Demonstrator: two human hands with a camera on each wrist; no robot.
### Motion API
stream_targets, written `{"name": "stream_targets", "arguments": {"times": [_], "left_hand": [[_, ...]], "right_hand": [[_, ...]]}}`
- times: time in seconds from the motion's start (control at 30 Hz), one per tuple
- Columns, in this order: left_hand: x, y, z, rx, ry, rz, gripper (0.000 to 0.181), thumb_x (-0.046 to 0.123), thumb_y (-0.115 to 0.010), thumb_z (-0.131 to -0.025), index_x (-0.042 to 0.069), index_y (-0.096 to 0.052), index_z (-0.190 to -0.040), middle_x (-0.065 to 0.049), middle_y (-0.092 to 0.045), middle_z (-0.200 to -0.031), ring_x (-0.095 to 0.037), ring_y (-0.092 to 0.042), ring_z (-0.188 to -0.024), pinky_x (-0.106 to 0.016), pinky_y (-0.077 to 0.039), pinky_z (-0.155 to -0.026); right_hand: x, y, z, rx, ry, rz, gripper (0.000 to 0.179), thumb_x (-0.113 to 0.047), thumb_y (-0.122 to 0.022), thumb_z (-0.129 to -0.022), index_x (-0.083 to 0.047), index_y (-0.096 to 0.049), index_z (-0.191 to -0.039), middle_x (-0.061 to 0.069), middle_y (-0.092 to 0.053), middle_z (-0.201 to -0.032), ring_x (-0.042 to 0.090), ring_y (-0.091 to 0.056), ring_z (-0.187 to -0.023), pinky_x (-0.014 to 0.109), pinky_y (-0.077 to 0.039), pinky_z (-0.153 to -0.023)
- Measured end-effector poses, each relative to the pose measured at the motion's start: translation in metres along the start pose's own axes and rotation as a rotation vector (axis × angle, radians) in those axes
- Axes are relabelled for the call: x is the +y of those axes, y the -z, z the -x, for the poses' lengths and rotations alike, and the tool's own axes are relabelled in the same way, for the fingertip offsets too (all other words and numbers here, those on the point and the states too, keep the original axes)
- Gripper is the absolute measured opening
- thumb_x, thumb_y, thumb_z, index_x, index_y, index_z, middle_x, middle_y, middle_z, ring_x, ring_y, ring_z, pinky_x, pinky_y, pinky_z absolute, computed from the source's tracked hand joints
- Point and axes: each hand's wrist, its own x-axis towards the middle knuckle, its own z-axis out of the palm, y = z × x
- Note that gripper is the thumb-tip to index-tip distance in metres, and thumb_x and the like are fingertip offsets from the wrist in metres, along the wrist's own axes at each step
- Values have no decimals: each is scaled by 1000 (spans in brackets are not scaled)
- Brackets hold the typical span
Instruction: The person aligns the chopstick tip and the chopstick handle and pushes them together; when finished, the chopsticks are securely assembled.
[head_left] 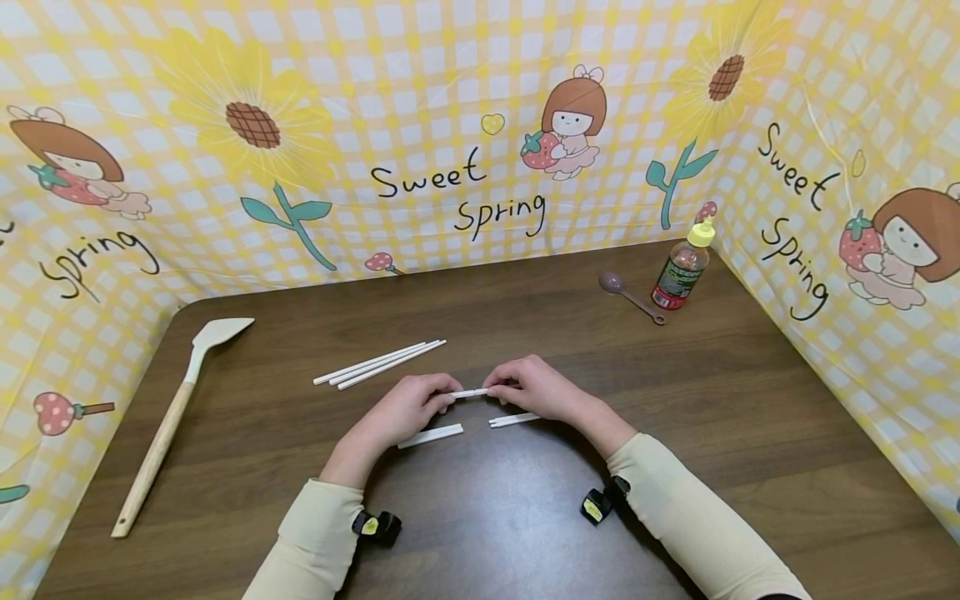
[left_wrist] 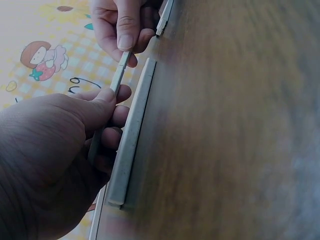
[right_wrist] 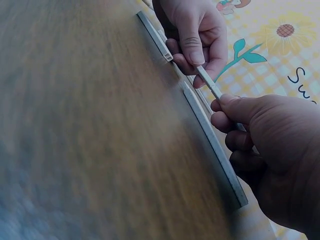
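Between both hands a thin white stick [head_left: 467,393] is held level, with a break or seam across its middle. The thumb and fingers of my left hand [head_left: 411,407] pinch its left part; those of my right hand [head_left: 546,390] pinch its right part. In the left wrist view the seam on the stick [left_wrist: 119,75] shows between the two thumbs. Short white stick pieces [head_left: 431,436] lie on the table under the left hand, others [head_left: 512,421] under the right, partly hidden by it. Behind the left hand lie several long white sticks [head_left: 381,364].
On the brown table [head_left: 495,517], a white spatula [head_left: 183,400] with a wooden handle lies at the left. A pinkish spoon [head_left: 630,296] and a yellow-capped bottle [head_left: 681,271] are at the back right. Patterned cloth [head_left: 420,100] walls the back and sides.
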Motion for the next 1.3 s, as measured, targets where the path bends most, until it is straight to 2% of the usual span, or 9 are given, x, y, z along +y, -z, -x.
{"name": "stream_targets", "arguments": {"times": [1.3], "left_hand": [[5,-3,-1,6,8,-27,10,-1,-61,-98,7,-68,-100,5,-58,-75,-6,-53,-69,-29,-46,-68]], "right_hand": [[0,-1,2,12,13,-16,7,-12,-68,-97,-10,-75,-96,-10,-63,-73,2,-57,-68,25,-49,-69]]}}
